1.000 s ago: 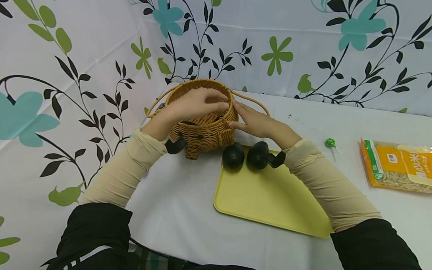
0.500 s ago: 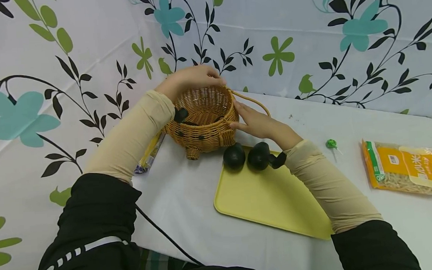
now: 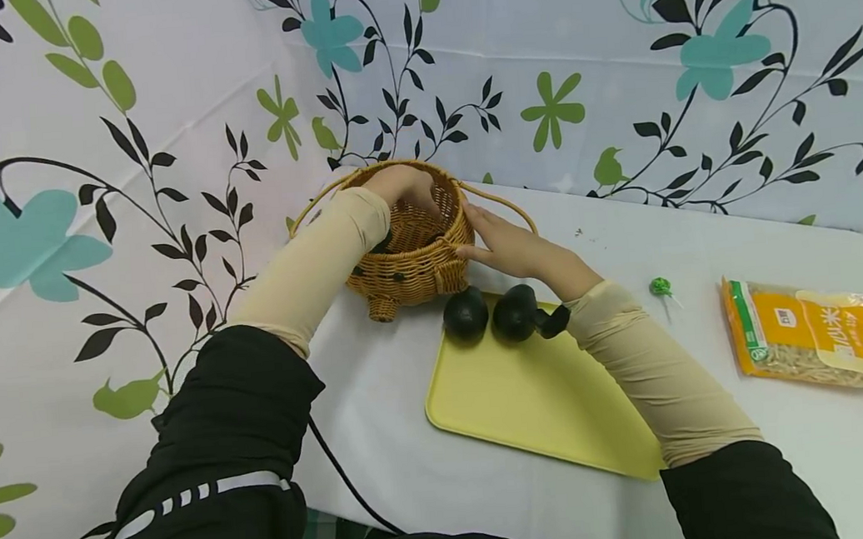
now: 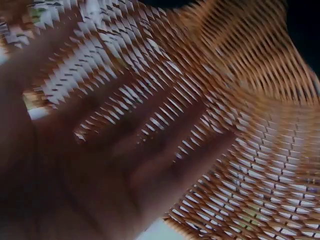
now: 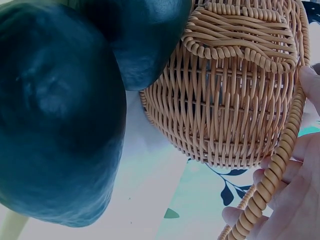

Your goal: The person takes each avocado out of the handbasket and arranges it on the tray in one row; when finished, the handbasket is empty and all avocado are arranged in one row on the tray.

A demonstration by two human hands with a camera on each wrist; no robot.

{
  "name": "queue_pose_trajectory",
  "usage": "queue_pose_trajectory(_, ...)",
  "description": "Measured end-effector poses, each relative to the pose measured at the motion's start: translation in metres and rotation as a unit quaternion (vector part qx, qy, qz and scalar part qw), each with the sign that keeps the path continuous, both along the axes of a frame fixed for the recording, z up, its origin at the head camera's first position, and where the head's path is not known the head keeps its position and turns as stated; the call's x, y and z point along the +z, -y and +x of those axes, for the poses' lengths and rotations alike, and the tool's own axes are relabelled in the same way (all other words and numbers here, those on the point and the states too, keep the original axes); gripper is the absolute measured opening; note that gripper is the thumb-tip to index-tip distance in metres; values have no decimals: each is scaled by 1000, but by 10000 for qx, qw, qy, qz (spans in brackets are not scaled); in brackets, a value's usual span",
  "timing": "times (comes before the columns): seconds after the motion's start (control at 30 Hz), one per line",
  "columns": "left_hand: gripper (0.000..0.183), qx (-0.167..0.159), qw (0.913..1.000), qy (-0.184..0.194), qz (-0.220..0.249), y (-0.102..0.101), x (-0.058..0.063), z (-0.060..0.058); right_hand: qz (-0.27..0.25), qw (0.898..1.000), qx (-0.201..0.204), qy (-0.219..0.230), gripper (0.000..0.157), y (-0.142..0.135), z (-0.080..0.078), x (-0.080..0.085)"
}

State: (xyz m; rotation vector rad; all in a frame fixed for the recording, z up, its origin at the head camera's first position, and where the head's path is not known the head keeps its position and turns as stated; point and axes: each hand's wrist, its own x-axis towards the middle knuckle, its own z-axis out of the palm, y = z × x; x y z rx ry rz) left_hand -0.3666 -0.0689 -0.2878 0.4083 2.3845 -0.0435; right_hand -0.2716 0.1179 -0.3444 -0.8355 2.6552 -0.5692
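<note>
A round wicker basket with animal-face details and a thin handle stands at the back of the table. My left hand reaches over its rim into it; in the left wrist view that hand's fingers are spread and straight before the weave, with nothing in them. My right hand rests against the basket's right side, thumb by the rim. In the right wrist view its fingers lie behind the twisted handle. Close in front of the basket, two dark avocados sit at the far end of a yellow tray.
A green-wrapped lollipop lies right of the right hand. Farther right is an orange food packet with a clear window. A floral cloth hangs behind the table. A black cord crosses the near edge.
My left hand rose from the basket's mouth to its far rim, then came down inside the basket. The right hand has stayed on the basket's side; the avocados and tray are unmoved.
</note>
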Motion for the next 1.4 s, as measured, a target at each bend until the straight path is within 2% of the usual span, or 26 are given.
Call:
queue_pose_trajectory(0.1,76,175,9992,333,-123,-4,-9,-1,-34,10000,-7,19,83,0,0,1)
queue_pose_trajectory(0.17,77,191,9989,378,-175,-4,-11,-1,-29,10000,-8,26,83,0,0,1)
queue_pose_trajectory(0.4,81,-176,9988,43,-460,-6,-17,-2,-62,10000,-2,51,83,-1,2,1)
queue_pose_trajectory(0.67,75,-286,9979,14,-585,-8,-24,1,-15,10000,-9,-12,82,-3,1,-2)
queue_pose_trajectory(0.77,73,-344,9968,78,-717,-7,-27,1,-37,10000,22,-28,81,-2,0,-3)
queue_pose_trajectory(0.9,69,-367,9972,338,-562,-6,-31,0,-30,10000,23,-35,82,-3,0,-2)
queue_pose_trajectory(1.0,65,-505,9964,392,-549,-7,-33,0,-23,10000,20,-39,82,-4,0,-2)
queue_pose_trajectory(1.07,60,-437,9962,607,-439,-9,-35,1,-23,10000,20,-35,82,-4,0,-2)
queue_pose_trajectory(1.17,54,-601,9938,757,-541,-13,-37,4,-18,10000,16,-56,82,-4,0,-3)
queue_pose_trajectory(1.23,53,-422,9940,869,-515,-16,-39,7,-20,10000,13,-62,82,-4,0,-3)
queue_pose_trajectory(1.4,55,-476,9938,675,-748,-20,-43,9,-32,10000,5,-33,82,-4,0,-4)
